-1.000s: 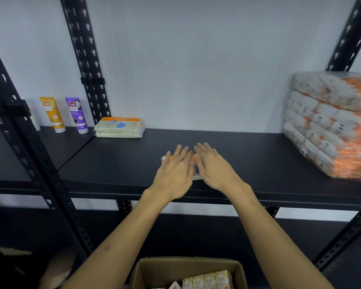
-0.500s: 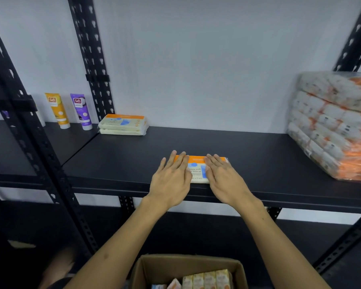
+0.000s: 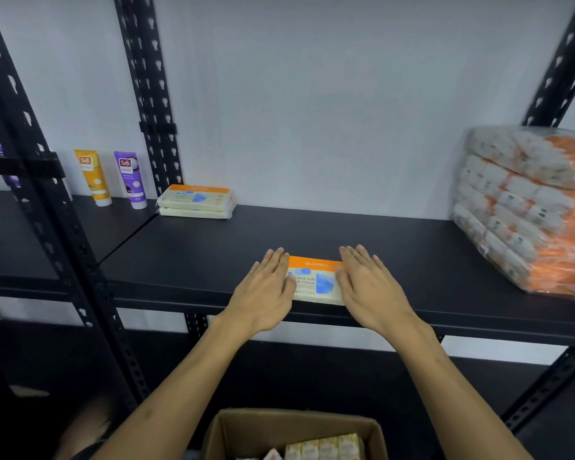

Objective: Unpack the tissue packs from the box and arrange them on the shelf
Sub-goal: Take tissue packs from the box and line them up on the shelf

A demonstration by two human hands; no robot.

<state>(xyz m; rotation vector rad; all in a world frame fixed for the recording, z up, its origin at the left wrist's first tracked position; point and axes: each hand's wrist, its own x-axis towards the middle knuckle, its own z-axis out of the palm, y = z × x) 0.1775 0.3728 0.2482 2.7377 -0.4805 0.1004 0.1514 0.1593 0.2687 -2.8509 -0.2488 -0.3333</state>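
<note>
Head view: tissue pack (image 3: 314, 280) lies flat near the front edge of the black shelf (image 3: 395, 254). Left hand (image 3: 266, 290) and right hand (image 3: 369, 287) flank it, fingers straight, flat at its two ends; contact not certain. Two stacked packs (image 3: 196, 201) at back left; yellow tube (image 3: 93, 177) and purple tube (image 3: 131, 179) beyond. Wrapped bundle (image 3: 528, 207) at right. Cardboard box (image 3: 279, 429) below, packs inside.

A plain white wall (image 3: 312, 104) stands behind black slotted metal uprights (image 3: 146, 94). A second, lower black board (image 3: 20, 240) adjoins at the left. The space below lies in deep shadow; soft, even light falls on the wall.
</note>
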